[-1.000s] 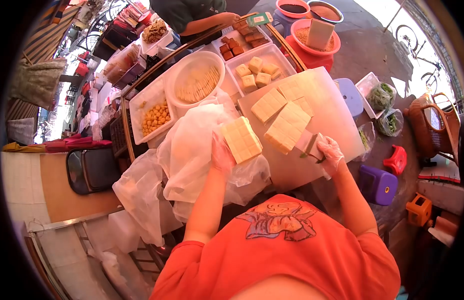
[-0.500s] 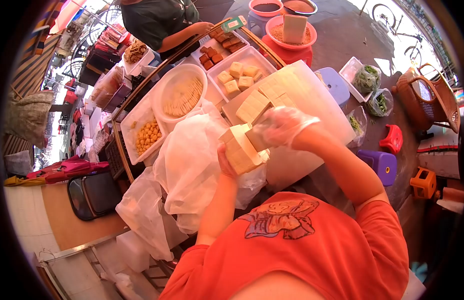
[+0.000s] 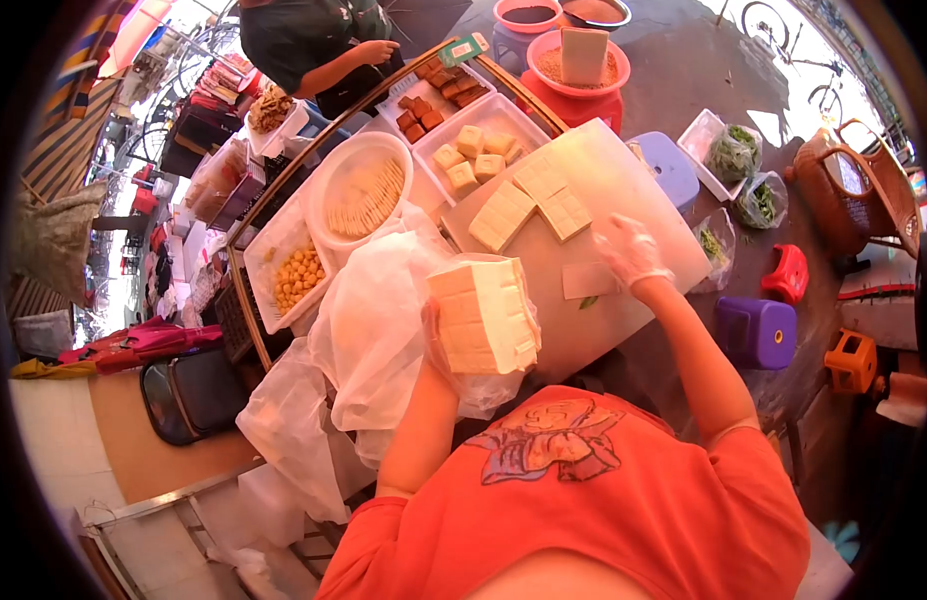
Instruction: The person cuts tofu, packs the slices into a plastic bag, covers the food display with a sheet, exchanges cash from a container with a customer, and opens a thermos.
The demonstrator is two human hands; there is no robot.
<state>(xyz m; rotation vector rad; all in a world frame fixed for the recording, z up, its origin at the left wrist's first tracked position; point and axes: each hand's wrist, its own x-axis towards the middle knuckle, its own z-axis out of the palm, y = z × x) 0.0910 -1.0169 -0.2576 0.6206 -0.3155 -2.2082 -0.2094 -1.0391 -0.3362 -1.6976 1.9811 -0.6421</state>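
Note:
My left hand (image 3: pixel 436 335) holds up a thick block of tofu (image 3: pixel 484 315), pale and scored into squares, with its palm beneath and its fingers mostly hidden. My right hand (image 3: pixel 629 252), in a clear plastic glove, is over the white board (image 3: pixel 644 200) with fingers extended and nothing visible in them. Just left of that hand, a thin flat rectangular blade (image 3: pixel 589 280) lies on the board. Scored tofu slabs (image 3: pixel 504 215) rest farther back on the same board.
Behind the board are a tray of tofu cubes (image 3: pixel 449 160), a tray of brown pieces (image 3: pixel 421 118) and a round tub (image 3: pixel 359 190). Left lies a tray of yellow balls (image 3: pixel 299 275). Thin plastic bags (image 3: pixel 369 310) drape the near edge. Another person's hand (image 3: pixel 376 52) is beyond.
My right hand has moved right, away from the tofu block, and the flat blade it held now lies on the board. My left hand has tilted the block differently.

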